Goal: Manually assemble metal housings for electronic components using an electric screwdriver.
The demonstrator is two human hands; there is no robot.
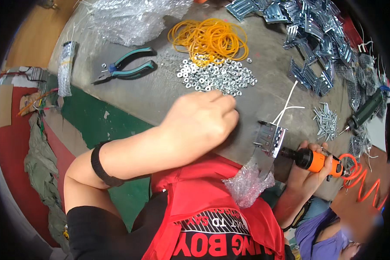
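An orange driver (315, 160) is gripped in the right hand (305, 175), its tip kept against a metal bracket (271, 138) at the table (160, 93) edge, while nuts (216, 76) are reached by the curled, seemingly pinching left hand (201, 123).

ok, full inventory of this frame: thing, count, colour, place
nuts: a pile, silver, table centre
rubber bands: a heap, yellow, behind the nuts
pliers: one, teal handles, left of the nuts
metal brackets: a heap, silver, far right
screws: small pile, silver, right
bubble wrap: one sheet, clear, far left
bracket: one, silver, at the driver's tip
pneumatic screwdriver: one, orange and black, in the right hand
left hand: closed, fingertips by the nuts
right hand: wrapped round the screwdriver
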